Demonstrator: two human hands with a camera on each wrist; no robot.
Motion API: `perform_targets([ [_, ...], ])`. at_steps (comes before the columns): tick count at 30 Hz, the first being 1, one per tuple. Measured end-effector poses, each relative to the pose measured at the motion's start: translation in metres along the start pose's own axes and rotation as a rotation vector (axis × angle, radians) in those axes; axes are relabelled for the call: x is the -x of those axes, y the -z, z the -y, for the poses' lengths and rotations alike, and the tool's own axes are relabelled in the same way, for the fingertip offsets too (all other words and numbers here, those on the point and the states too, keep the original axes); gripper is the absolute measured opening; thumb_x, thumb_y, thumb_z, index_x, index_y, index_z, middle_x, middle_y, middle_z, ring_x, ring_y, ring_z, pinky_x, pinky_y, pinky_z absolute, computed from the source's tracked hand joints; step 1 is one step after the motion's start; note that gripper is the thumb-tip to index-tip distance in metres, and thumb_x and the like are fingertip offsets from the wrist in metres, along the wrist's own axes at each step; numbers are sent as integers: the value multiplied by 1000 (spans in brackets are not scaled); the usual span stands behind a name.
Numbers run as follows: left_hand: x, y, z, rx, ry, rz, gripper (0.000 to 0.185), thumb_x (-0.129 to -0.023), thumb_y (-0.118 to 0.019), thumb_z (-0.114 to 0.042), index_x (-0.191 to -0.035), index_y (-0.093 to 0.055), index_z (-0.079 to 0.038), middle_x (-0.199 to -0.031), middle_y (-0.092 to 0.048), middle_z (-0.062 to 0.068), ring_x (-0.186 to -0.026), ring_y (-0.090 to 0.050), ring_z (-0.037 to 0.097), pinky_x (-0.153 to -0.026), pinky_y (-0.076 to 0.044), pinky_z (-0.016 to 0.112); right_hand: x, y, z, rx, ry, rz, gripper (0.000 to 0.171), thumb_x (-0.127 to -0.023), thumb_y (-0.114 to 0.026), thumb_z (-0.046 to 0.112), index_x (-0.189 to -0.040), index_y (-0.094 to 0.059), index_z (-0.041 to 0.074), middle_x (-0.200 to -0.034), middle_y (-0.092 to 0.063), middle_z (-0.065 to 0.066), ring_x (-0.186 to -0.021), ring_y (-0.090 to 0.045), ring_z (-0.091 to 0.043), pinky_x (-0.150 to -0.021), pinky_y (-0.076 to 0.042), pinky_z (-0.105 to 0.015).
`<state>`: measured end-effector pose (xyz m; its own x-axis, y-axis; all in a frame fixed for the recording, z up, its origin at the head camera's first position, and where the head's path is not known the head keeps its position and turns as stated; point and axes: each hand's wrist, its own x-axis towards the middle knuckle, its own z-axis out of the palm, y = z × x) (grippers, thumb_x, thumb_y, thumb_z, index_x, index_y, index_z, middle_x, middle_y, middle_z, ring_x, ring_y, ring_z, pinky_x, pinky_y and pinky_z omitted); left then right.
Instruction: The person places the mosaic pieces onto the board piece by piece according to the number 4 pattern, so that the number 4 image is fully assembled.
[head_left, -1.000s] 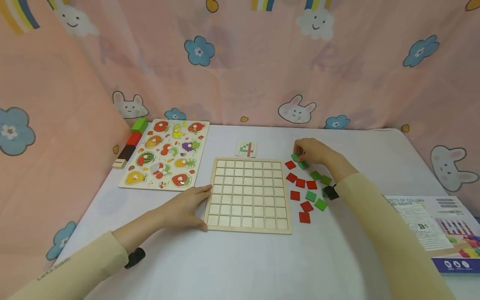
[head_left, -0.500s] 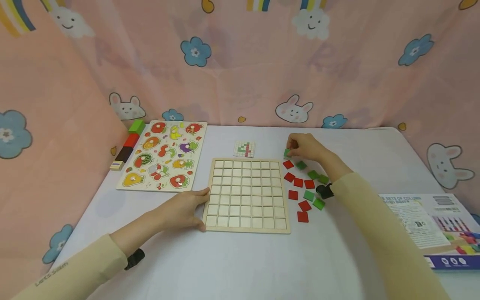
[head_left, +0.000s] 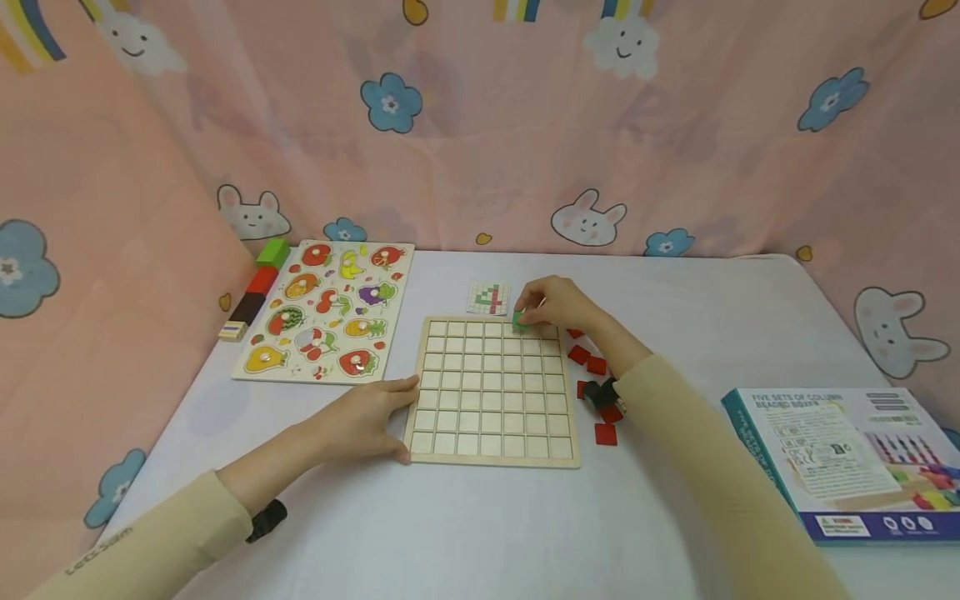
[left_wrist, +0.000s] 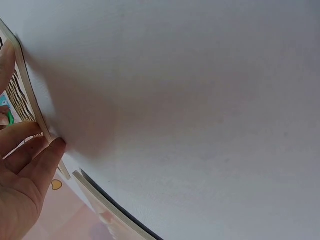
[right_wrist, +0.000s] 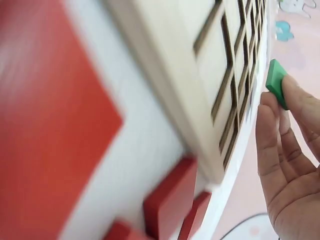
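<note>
Green and tilted, one tile (right_wrist: 274, 80) is pinched between thumb and fingers of the right hand (head_left: 551, 303), at the far row of the board (head_left: 491, 461); whether contact is made cannot be told. Because it is held aslant, a divider could be caught and the tile left askew across two cells. Since some far cells are covered by the hand, a neighbouring one could be filled by mistake. The card (head_left: 487, 297), just beyond the far edge, could be nudged by the fingers. Red tiles (head_left: 606, 434) on the right could be scattered if the black strap (head_left: 599, 395) is dragged across them. The board is steadied only by the left hand (head_left: 367, 421), its fingers spread along the left edge, so it could be skewed by a hard press.

A moment earlier, the tile was held just beyond the board's far right corner; it has since been carried left. Other green tiles are now hidden by the right arm (head_left: 667, 408), and more of the box (head_left: 832, 450) is exposed.
</note>
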<state>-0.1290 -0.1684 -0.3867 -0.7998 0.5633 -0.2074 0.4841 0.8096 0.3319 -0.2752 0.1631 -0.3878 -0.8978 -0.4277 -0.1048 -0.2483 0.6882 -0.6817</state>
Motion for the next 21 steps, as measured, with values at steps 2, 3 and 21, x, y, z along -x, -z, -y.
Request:
perform_targets([
  [2,-1,-1,1,2,-3,0,94,-66,-90,-42,-142,-51,-2,-156,-43,13,-142,-46,34,-112,-44,46,-2,-5,4,1,-5,4,13,-87,-75,19,-98,-74,12,-86,-68,-4,-82,-60,-19,-73,-49,-28],
  [3,-1,-1,1,4,-4,1,94,-66,-90,-42,-142,-51,-2,-156,-43,13,-142,-46,34,-112,-44,46,-2,-7,5,3,-10,5,12,-87,-75,18,-97,-74,12,-86,-68,-4,-82,-60,-19,-75,-49,-29],
  [21,1,-3,2,15,-21,-10,93,-67,-89,-41,-142,-51,-1,-155,-43,14,-142,-46,35,-112,-44,46,-4,-18,20,163,-2,28,9,-87,-76,17,-92,-74,10,-88,-68,-6,-82,-57,-19,-77,-48,-32],
])
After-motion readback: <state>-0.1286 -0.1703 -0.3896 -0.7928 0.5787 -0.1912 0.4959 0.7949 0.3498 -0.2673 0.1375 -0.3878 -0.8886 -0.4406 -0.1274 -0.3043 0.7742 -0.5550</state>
